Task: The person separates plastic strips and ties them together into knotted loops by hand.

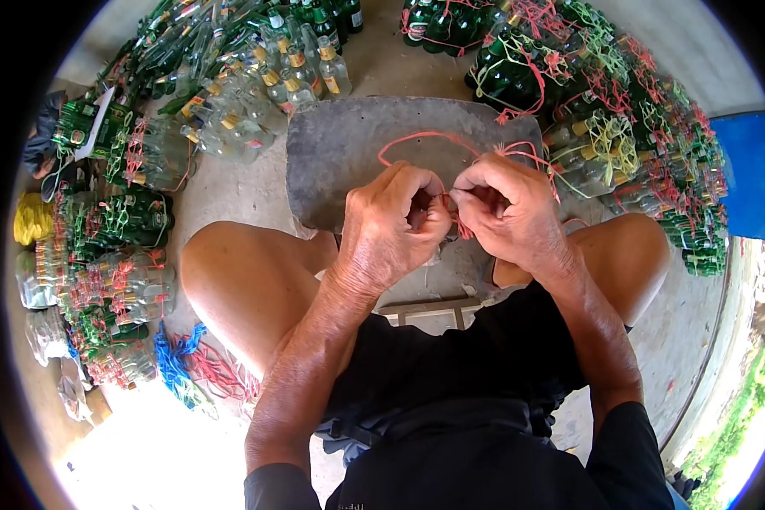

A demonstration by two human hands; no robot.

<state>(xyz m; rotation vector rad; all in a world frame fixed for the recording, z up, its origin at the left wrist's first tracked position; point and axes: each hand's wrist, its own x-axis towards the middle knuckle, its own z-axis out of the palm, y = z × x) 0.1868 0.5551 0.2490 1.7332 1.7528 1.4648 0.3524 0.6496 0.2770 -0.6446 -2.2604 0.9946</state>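
Both hands meet above a dark grey board, their fingertips nearly touching. My left hand is closed, thumb and fingers pinching a red plastic string. Close beside it, my right hand pinches the same string, with thumb and forefinger pressed together. From the hands the string loops up over the board and runs off to the right. A short frayed bit hangs below the fingertips. Whether there is a knot between the fingers is too small to tell.
Bundles of green bottles tied with string line the right side. Loose clear bottles stand at the back left, with more tied bundles along the left. Blue string and red string lie on the floor at left.
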